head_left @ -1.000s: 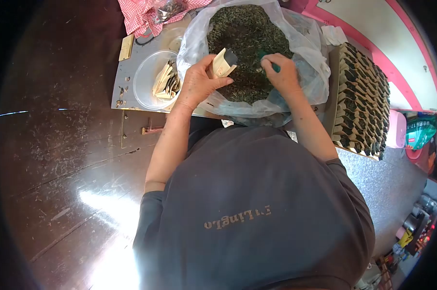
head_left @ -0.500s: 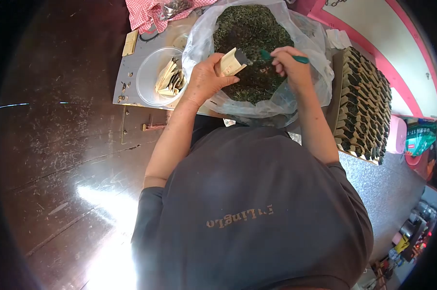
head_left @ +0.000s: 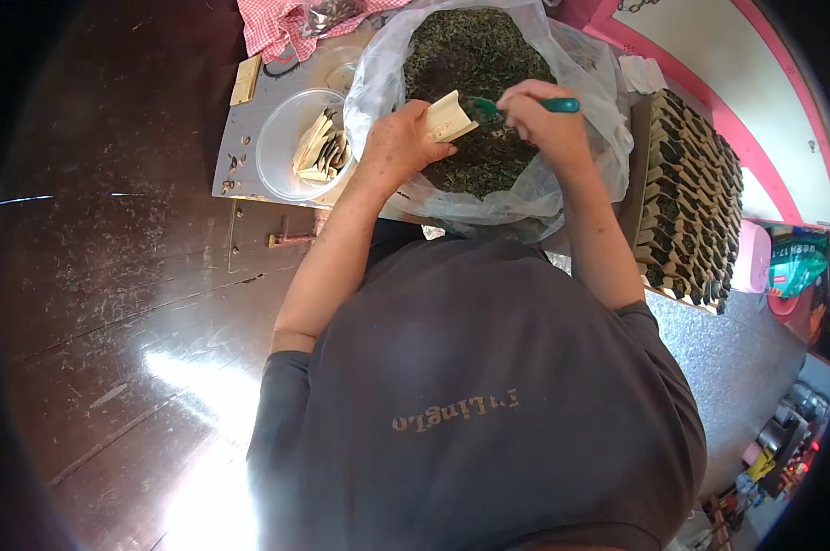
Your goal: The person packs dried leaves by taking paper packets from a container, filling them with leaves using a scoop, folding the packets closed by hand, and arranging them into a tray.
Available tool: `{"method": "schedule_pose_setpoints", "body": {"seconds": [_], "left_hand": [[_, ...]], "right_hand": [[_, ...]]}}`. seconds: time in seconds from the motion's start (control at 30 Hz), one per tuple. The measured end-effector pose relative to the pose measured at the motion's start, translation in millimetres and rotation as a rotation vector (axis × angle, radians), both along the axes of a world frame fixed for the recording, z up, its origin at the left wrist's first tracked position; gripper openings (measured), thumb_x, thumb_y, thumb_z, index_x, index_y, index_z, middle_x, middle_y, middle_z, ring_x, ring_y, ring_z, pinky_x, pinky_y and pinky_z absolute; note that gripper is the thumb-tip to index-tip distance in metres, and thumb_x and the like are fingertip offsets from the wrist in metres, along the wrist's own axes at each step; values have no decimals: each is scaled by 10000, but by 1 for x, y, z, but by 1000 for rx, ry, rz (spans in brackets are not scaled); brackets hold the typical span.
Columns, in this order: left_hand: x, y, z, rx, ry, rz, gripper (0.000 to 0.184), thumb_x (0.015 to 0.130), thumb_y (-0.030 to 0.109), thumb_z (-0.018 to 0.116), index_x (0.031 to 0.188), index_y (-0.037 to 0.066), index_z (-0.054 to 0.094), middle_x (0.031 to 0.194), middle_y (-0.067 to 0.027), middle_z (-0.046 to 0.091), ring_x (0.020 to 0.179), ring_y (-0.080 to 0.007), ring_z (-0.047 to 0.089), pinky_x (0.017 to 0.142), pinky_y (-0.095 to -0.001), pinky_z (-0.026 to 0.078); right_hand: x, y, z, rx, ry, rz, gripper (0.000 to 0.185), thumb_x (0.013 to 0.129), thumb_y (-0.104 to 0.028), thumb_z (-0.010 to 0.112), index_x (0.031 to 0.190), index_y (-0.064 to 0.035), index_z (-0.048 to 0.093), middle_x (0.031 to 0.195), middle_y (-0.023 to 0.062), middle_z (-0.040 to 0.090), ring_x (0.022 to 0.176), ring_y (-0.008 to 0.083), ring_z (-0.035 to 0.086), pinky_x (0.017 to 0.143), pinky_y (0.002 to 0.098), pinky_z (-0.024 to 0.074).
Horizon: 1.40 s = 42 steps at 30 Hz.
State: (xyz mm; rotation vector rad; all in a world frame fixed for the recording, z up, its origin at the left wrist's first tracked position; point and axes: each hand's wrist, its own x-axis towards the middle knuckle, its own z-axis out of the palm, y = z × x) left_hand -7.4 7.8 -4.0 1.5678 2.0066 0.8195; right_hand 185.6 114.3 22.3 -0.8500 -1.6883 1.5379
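Observation:
A small cream paper packet (head_left: 449, 119) with faint print is gripped in my left hand (head_left: 397, 147), its mouth tilted to the right. Fingers closed, my right hand (head_left: 545, 127) holds a green spoon (head_left: 562, 106). The spoon's bowl is just off the packet's mouth; whether they touch I cannot tell. Beneath both hands lies a heap of dried, chopped green leaves (head_left: 475, 55) in a large translucent plastic bag (head_left: 378, 73). The inside of the packet is mostly hidden.
On the left, a clear round tub (head_left: 273, 151) holds several flat paper packets (head_left: 321, 151). To the right stands a box (head_left: 637, 174) with rows of dark-topped packets (head_left: 690, 197). A red checked cloth (head_left: 268, 32) and a wooden block (head_left: 245, 81) lie at the back left.
The spoon has moved left, closer to the packet, and its handle now points more to the right. My left hand and the packet have shifted slightly right; the packet's dark opening shows less.

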Motion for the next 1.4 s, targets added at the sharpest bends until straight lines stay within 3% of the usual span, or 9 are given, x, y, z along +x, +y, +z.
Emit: {"method": "schedule_pose_setpoints", "body": {"seconds": [0.17, 0.27, 0.47, 0.6, 0.7, 0.83, 0.97, 1.03, 1.4], "left_hand": [[1, -2, 2, -17, 6, 4, 564, 652, 260, 850, 1118, 54, 608, 921, -127, 683, 840, -249, 651, 768, -347, 500], [-2, -1, -3, 23, -48, -7, 557, 652, 273, 850, 1107, 58, 610, 906, -128, 682, 828, -254, 649, 764, -351, 498], [-3, -1, -5, 11, 0, 15, 561, 651, 287, 849, 1106, 61, 612, 897, -121, 682, 826, -251, 649, 767, -347, 499], [-3, -1, -6, 25, -4, 19, 570, 644, 296, 852, 1105, 61, 614, 903, -118, 682, 827, -247, 649, 762, -346, 498], [-3, -1, -6, 7, -1, 20, 578, 641, 300, 854, 1109, 61, 615, 906, -119, 681, 825, -244, 647, 759, -344, 498], [-5, -1, -8, 11, -7, 22, 585, 646, 305, 854, 1118, 60, 612, 891, -118, 677, 811, -233, 640, 753, -336, 498], [-4, -2, -4, 23, -22, 17, 585, 650, 308, 854, 1117, 55, 609, 881, -115, 673, 806, -226, 635, 752, -333, 496], [-4, -2, -3, -2, -40, 15, 567, 637, 347, 836, 1069, 64, 601, 925, -160, 669, 895, -338, 641, 795, -405, 497], [-3, -1, -4, 1, -30, 19, 539, 660, 294, 832, 1091, 56, 613, 901, -129, 674, 837, -264, 643, 771, -346, 489]], "right_hand": [[-7, -14, 12, 602, -80, 304, 113, 758, -7, 595, 863, 36, 585, 786, 89, 615, 726, 156, 573, 680, 291, 464], [0, -17, 23, 698, -11, 208, 127, 760, 0, 593, 885, 19, 603, 782, 63, 612, 701, 125, 555, 662, 266, 454], [30, 1, 7, 498, -237, -148, 65, 772, -37, 582, 810, 3, 616, 717, 2, 569, 674, 66, 518, 627, 232, 418], [21, 6, -47, 332, -426, -9, 100, 787, -112, 586, 775, -20, 624, 660, -1, 571, 621, 78, 529, 579, 230, 418], [-1, -5, -66, -147, -298, 28, 112, 805, -132, 581, 793, -44, 650, 658, 12, 605, 556, 82, 541, 495, 226, 408], [-7, 0, -70, -297, -151, -34, 124, 811, -119, 570, 817, -26, 652, 651, 50, 619, 484, 84, 523, 409, 216, 379], [10, 12, -63, -279, -21, -93, 125, 812, -118, 574, 840, -21, 648, 643, 54, 614, 472, 83, 518, 400, 200, 366], [16, 15, -47, -270, 14, -131, 118, 804, -106, 575, 822, -15, 649, 636, 57, 616, 464, 83, 515, 396, 205, 366], [23, 20, -6, -124, 151, -147, 138, 817, -130, 581, 845, -13, 649, 644, 45, 614, 461, 67, 492, 402, 188, 333]]}}
